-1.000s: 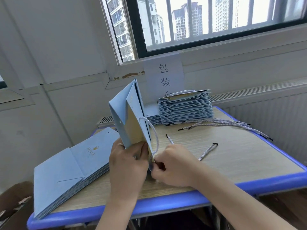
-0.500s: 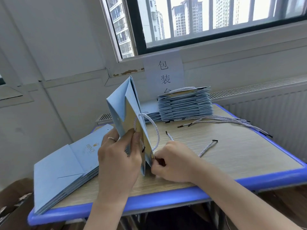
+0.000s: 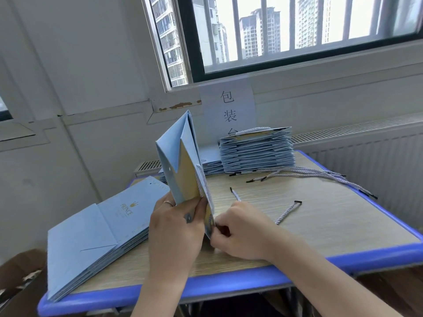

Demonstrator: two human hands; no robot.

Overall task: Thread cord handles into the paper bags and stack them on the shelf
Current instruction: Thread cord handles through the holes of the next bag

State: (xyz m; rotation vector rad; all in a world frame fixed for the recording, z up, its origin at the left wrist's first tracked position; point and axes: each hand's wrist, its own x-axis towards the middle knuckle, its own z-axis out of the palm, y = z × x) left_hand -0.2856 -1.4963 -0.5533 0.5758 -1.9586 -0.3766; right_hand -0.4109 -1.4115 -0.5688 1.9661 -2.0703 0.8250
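My left hand gripped the paper bag at its lower edge and held it upright over the bench — the thumb pressed on the paper. My right hand, just right of the bag, pinched the same edge with curled fingers; whether a cord end was between them I could not tell. A cord handle hung as a loop on the bag's side. Left of the bag lay a flat stack, behind it a finished stack — to its right a loose cord.

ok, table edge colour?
Blue table edge, framing a pale wood-grain top. Head view shows it.
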